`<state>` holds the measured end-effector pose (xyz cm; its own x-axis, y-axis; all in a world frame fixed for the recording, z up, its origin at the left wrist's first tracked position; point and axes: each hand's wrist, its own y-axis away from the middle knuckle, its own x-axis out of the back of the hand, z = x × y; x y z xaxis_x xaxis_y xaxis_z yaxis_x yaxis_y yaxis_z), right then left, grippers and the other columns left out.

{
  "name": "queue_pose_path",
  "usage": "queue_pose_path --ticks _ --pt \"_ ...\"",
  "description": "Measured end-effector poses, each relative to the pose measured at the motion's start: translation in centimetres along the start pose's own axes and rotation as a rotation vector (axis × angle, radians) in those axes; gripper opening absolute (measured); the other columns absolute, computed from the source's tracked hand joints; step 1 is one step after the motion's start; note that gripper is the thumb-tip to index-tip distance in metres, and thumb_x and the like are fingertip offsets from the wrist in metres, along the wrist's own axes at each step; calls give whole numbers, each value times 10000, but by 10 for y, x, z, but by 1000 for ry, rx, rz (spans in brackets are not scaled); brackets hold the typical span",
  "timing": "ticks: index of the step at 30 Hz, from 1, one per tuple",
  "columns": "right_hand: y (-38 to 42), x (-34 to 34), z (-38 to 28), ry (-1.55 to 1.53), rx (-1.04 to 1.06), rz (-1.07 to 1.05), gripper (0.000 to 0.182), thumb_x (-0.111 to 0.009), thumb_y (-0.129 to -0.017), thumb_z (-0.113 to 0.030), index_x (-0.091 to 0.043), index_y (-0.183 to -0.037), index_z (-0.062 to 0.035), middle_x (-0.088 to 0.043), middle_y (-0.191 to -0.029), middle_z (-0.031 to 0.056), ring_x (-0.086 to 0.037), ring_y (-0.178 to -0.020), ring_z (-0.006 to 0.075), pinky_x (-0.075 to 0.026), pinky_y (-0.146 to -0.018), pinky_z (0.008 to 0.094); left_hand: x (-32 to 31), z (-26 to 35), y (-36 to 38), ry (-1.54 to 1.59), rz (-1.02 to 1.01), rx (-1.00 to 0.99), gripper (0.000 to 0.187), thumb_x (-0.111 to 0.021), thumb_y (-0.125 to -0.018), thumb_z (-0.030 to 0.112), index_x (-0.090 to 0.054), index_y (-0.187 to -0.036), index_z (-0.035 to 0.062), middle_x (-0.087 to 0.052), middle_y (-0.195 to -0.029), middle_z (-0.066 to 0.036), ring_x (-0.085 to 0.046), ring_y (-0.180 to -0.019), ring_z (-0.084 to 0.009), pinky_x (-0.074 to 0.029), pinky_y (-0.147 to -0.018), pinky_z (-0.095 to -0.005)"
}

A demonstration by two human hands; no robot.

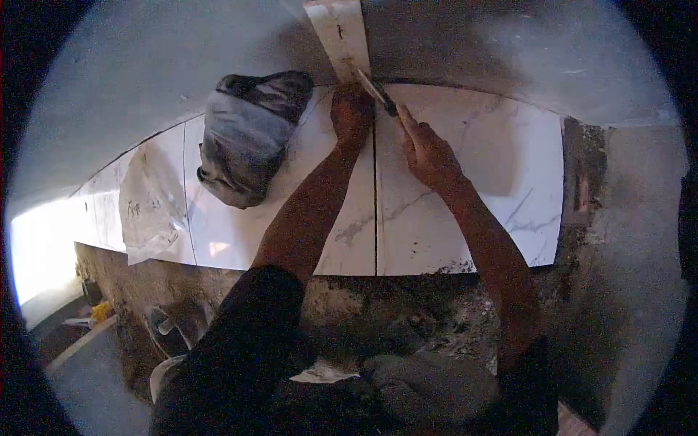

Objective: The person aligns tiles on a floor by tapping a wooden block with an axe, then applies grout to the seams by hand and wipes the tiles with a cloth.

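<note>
My right hand (pixel 432 156) is closed around the handle of a narrow-bladed tool (pixel 374 89) that looks like a knife. The blade points up and left, close to the lower end of a pale strip (pixel 342 36) standing against the wall. At the strip's foot, my left hand (pixel 352 116) is closed on its lower end; the fingertips are hard to see. Both hands are above white marbled tiles (pixel 451 211), near the dark seam between two of them. Left of my left forearm sits a grey cloth bundle (pixel 251 142).
A crumpled clear plastic sheet (pixel 151 207) lies on the tiles at the left. The grey wall (pixel 182 51) borders their far edge. Rough, dirty ground (pixel 334 301) with debris runs along the near edge. A round metal-looking object (pixel 171 327) is at lower left, with bright light beyond.
</note>
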<state>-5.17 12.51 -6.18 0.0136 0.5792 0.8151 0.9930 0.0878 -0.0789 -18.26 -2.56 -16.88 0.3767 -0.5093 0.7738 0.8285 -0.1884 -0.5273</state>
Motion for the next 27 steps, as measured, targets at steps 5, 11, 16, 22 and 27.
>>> queue_pose_path --ticks 5,11,16,22,27 --pt "-6 -2 5 34 36 34 575 -434 -891 -198 -181 -1406 -175 -552 -818 224 -567 -602 393 -503 -539 481 52 40 -18 403 -1 187 209 -581 -784 158 -582 -955 38 -579 -894 -164 -545 -877 -360 -443 -752 -435" --pt "-10 11 -2 55 -154 -186 552 -425 -906 -210 -197 -1408 -197 -540 -1031 244 -565 -894 410 -468 -786 485 33 28 -13 331 23 95 171 -591 -762 164 -601 -884 44 -581 -893 -151 -549 -854 -347 -448 -752 -426" --pt "-6 2 2 5 -139 -104 534 -421 -911 -209 -214 -1403 -199 -543 -1013 253 -558 -915 421 -462 -795 490 11 19 -12 250 -24 86 160 -598 -752 149 -602 -877 50 -574 -886 -155 -545 -850 -343 -448 -758 -425" --pt "-9 2 1 10 -151 -136 535 -431 -908 -200 -219 -1398 -164 -547 -1026 243 -548 -924 422 -450 -817 486 45 37 -18 259 62 65 159 -590 -743 149 -605 -874 59 -569 -846 -151 -548 -831 -336 -448 -751 -423" --pt "-8 12 -4 -65 -172 -130 525 -433 -902 -169 -245 -1392 -152 -533 -1106 250 -549 -959 407 -450 -817 478 36 32 -19 104 -107 107 196 -588 -745 175 -613 -906 64 -590 -873 -143 -562 -839 -328 -450 -752 -417"
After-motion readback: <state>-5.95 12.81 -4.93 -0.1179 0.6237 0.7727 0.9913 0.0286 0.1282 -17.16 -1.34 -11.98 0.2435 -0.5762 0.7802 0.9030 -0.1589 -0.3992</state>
